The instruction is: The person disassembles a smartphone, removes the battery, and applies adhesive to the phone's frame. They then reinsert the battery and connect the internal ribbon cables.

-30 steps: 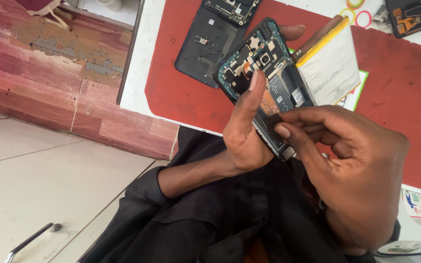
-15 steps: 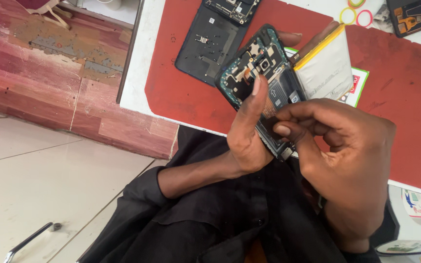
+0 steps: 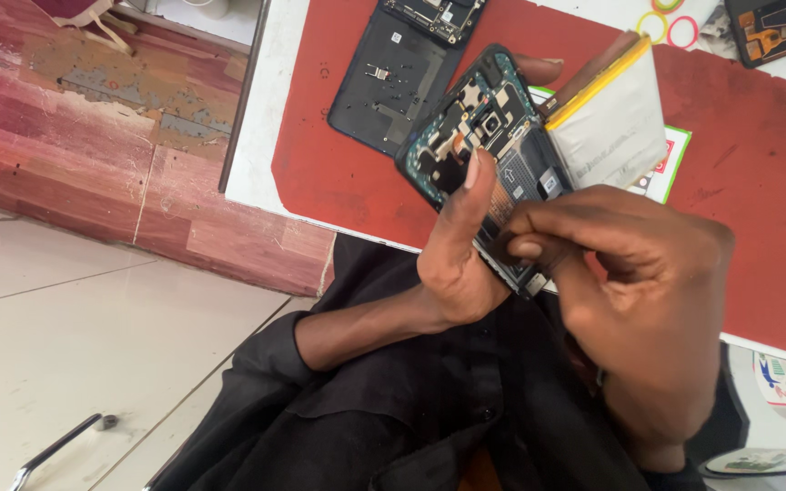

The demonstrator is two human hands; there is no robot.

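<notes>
Fingers of the left hand [image 3: 452, 259] clamp the opened phone [image 3: 488, 150] above the bench's near edge, steadying it while the right hand [image 3: 629, 282] pinches at its lower frame.

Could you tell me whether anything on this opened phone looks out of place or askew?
Yes: the silver battery is tilted up out of the opened phone, hinged off its far edge rather than lying flat. The left hand props the phone while the right hand pinches near its lower end.

A green-edged printed card [image 3: 668, 164] lies on the red mat [image 3: 338, 173].
</notes>
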